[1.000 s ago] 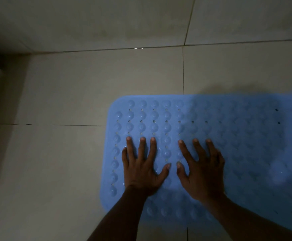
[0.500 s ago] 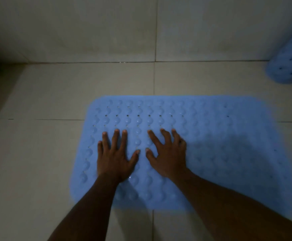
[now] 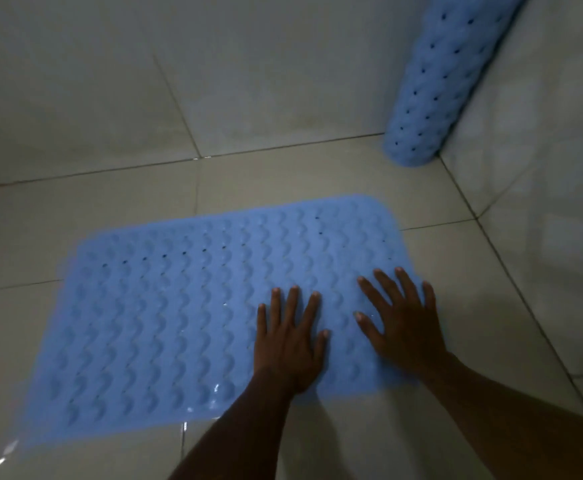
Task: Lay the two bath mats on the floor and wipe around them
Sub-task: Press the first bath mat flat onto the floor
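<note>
**Two hands pressed flat on the mat's right end**

Half a second ago both hands lay near the left end of the flat mat (image 3: 179, 323). They now lie near its right end, and the picture takes in more of the corner at the upper right. The left hand (image 3: 288, 344) and right hand (image 3: 404, 327) lie palm down on the mat, fingers straight and spread, grasping nothing. The right hand's little finger reaches the mat's right edge.

The mat's far edge lies near the back wall (image 3: 75, 81), with a strip of tiled floor (image 3: 266, 178) between them. Its right edge is near the right wall (image 3: 543, 202), with bare tile between. More wet-looking tile shows at the left and along the bottom of the frame.

The flat mat is pale blue with rounded corners, rows of raised bumps and small dark holes. It lies spread across the centre of the frame. The rolled mat (image 3: 449, 74), the same blue and also dotted with holes, stands tilted in the corner at the upper right, its lower end on the floor.
</note>
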The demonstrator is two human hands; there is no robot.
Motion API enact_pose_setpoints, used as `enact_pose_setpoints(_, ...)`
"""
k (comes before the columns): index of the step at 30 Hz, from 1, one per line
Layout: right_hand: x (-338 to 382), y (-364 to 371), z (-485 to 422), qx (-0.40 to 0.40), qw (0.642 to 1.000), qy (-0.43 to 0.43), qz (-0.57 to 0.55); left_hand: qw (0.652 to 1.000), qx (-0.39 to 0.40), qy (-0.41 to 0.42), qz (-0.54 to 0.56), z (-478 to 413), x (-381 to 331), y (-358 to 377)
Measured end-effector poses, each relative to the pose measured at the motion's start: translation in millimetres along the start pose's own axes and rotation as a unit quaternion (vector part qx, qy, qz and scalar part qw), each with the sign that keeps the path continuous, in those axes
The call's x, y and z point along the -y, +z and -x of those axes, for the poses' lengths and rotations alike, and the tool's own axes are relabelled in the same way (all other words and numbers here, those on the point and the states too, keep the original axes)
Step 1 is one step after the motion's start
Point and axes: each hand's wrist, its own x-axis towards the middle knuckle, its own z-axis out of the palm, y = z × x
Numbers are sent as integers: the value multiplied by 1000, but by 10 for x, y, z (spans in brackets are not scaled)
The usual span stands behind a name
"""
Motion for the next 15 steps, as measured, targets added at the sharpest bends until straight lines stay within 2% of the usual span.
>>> enact_pose_setpoints(4, -85, 34, -168, -13, 1000, -16, -5, 1000, 8, -11, -23, -342, -256, 53)
enact_pose_setpoints(8, 65, 109, -224, -22, 998, 41, -34, 999, -3, -30, -40, -424, -358, 95)
enact_pose_setpoints(15, -4, 121, -309, 34, 999, 36, -19, 998, 34, -37, -39, -475, -356, 89)
